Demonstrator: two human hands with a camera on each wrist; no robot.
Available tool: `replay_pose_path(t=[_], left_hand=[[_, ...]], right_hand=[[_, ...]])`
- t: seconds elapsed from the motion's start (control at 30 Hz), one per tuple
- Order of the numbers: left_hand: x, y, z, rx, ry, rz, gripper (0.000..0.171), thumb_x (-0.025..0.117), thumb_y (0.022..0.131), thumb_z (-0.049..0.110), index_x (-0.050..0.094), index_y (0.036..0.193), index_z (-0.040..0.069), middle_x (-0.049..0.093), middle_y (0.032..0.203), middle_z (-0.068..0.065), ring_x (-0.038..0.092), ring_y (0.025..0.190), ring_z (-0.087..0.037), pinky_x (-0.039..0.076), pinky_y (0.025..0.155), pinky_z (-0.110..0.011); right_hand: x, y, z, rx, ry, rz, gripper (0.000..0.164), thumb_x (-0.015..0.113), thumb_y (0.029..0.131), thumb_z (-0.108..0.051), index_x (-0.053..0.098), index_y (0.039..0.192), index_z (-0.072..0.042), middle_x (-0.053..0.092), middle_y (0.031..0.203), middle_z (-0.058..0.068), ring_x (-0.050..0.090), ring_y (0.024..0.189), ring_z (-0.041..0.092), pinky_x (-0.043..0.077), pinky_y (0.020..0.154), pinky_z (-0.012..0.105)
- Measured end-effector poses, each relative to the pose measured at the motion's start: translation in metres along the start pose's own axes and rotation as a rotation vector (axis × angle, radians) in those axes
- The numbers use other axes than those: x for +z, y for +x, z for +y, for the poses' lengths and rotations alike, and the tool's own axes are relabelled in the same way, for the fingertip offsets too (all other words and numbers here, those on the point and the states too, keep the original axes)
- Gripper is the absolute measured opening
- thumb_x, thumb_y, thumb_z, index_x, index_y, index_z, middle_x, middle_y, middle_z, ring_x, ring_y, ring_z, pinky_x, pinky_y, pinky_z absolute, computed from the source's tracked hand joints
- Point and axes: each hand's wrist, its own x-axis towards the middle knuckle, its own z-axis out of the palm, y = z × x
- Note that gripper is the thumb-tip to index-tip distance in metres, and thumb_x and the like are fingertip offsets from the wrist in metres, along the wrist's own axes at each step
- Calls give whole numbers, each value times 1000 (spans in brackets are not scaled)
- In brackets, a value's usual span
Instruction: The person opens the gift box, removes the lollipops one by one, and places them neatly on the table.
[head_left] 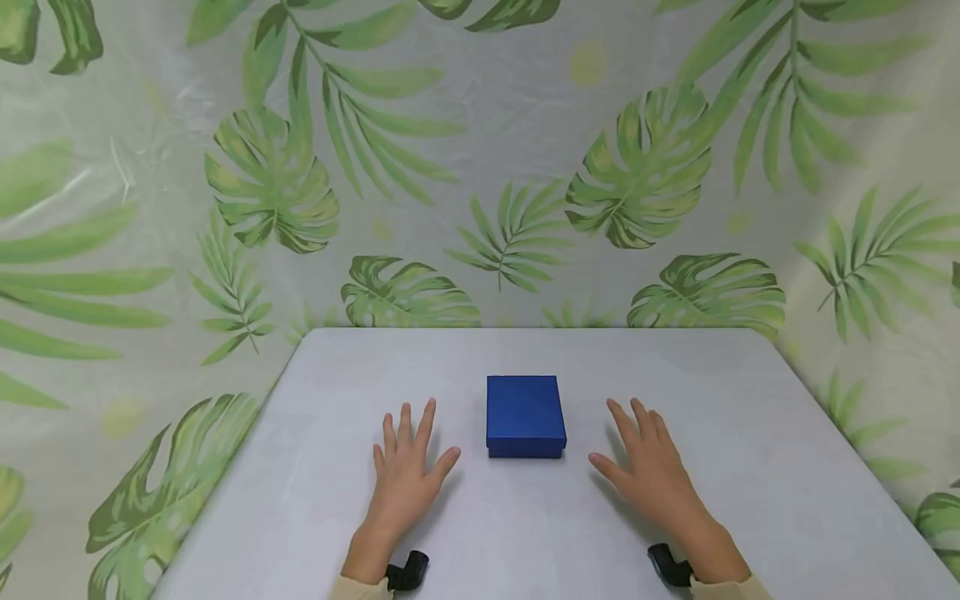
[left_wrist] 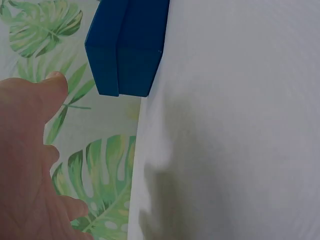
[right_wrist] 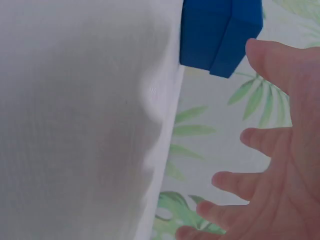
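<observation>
A blue box (head_left: 524,408) with a fitted lid sits closed on the white table, between the two hands. To its left is my left hand (head_left: 408,479), fingers spread and holding nothing. My right hand (head_left: 651,475) is on the other side, its fingers extended and its thumb pointing toward the box. Neither hand touches the box. In the left wrist view the box (left_wrist: 132,47) appears at the top, with the palm (left_wrist: 22,165) at the left. The right wrist view shows the box (right_wrist: 220,37) at the top and the open palm (right_wrist: 285,180) at the right.
The white table (head_left: 525,533) has a back edge against a leaf-patterned sheet (head_left: 510,150), which also hangs along both sides. A black wrist-worn device (head_left: 408,572) is on the left wrist, and another black device (head_left: 669,567) on the right.
</observation>
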Motion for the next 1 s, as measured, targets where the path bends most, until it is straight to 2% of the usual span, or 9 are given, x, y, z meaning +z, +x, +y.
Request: replay_pose_path(t=[0.17, 0.33, 0.47, 0.57, 0.67, 0.77, 0.9, 1.0], left_hand=[[3, 1, 3, -4, -114, -20, 82, 56, 97, 58, 15, 163, 31, 13, 165, -21, 3, 150, -48, 12, 106, -82], [3, 0, 8, -26, -202, -52, 83, 52, 97, 63, 14, 163, 29, 17, 164, -21, 7, 149, -49, 12, 107, -81], [-2, 1, 16, -21, -313, -85, 81, 54, 98, 59, 16, 163, 28, 19, 164, -19, 9, 150, -46, 13, 111, -76], [-6, 5, 23, -24, -378, -110, 78, 56, 99, 55, 20, 162, 26, 23, 164, -14, 18, 150, -40, 21, 115, -68], [-8, 11, 31, -39, -431, -130, 76, 56, 99, 55, 26, 161, 24, 29, 162, -11, 27, 148, -36, 27, 115, -63], [-9, 19, 39, -75, -502, -146, 72, 55, 98, 59, 34, 158, 25, 38, 158, -11, 32, 145, -35, 31, 113, -64], [-7, 30, 50, -125, -604, -144, 59, 57, 101, 49, 44, 152, 24, 48, 151, -14, 40, 141, -36, 37, 108, -63], [-6, 38, 56, -151, -644, -136, 52, 58, 102, 39, 49, 149, 21, 51, 147, -15, 44, 137, -36, 41, 107, -60]], right_hand=[[0, 1, -6, -12, 21, 17, 83, 65, 94, -53, 30, 158, -13, 27, 157, 29, 21, 141, 57, 28, 102, 78], [1, 6, -15, -76, -2, 17, 76, 68, 94, -48, 39, 154, -10, 39, 150, 27, 29, 139, 52, 33, 103, 74], [-2, 10, -24, -104, 14, 24, 74, 67, 95, -46, 40, 154, -10, 42, 149, 24, 35, 137, 45, 39, 102, 68], [-5, 14, -31, -90, 32, 19, 74, 67, 96, -44, 39, 154, -9, 45, 147, 23, 40, 135, 43, 43, 101, 66], [-9, 20, -38, -63, 60, 8, 73, 67, 97, -41, 37, 155, -8, 48, 144, 23, 46, 130, 45, 45, 99, 64], [-11, 26, -44, -44, 100, 5, 72, 67, 97, -38, 37, 155, -8, 51, 141, 23, 52, 124, 44, 48, 96, 62], [-11, 34, -51, -32, 143, -10, 74, 69, 96, -37, 37, 155, -9, 54, 136, 21, 59, 115, 38, 53, 89, 58], [-12, 41, -57, -17, 169, -40, 76, 71, 94, -37, 36, 155, -9, 54, 136, 21, 62, 108, 34, 55, 83, 54]])
